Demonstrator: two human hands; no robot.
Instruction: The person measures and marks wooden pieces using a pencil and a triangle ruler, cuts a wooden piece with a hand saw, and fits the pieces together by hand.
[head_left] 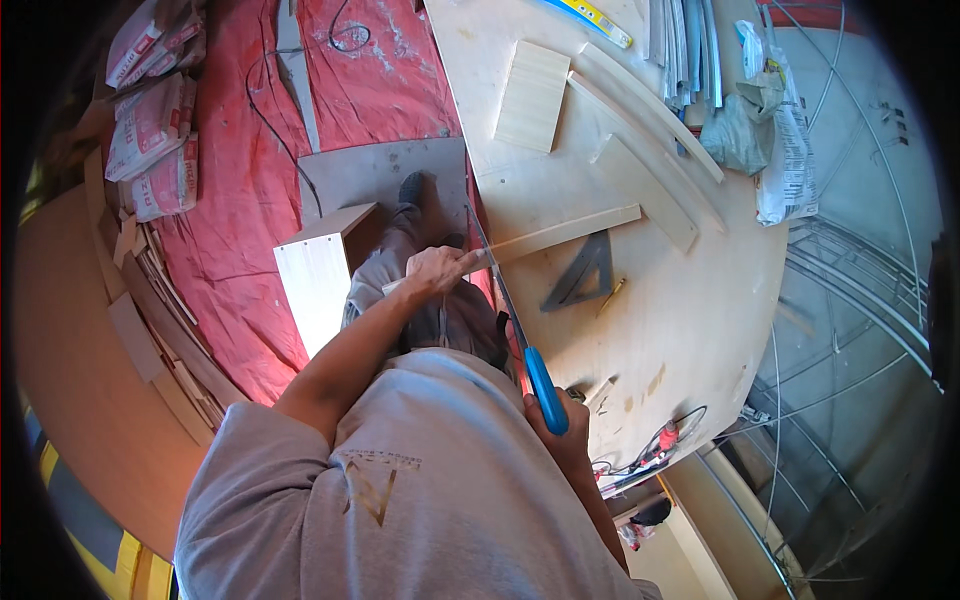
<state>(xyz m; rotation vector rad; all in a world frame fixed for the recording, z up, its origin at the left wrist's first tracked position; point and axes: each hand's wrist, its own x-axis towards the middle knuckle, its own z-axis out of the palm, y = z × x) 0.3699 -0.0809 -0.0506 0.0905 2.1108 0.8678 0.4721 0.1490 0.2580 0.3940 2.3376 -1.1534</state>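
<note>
My right hand (pixel 562 436) is wrapped round the blue handle of a hand saw (pixel 508 308). Its long thin blade points away from me and crosses a narrow wooden strip (pixel 570 231) near the table's left edge. Closed on the strip's left end is my left hand (pixel 440 270), just left of the blade. Most of the strip lies on the table, slanting up to the right. Whether the teeth have cut into the wood cannot be made out. A dark triangular square (pixel 583 274) and a yellow pencil (pixel 613 294) lie just below the strip.
Curved wooden pieces (pixel 640 115) and a rectangular board (pixel 533 95) lie on the wooden table (pixel 690 330). A corded red plug (pixel 668 436) sits near its lower edge. On the left, a white box (pixel 312 275) and stacked bags (pixel 150 140) stand on red sheeting (pixel 235 240).
</note>
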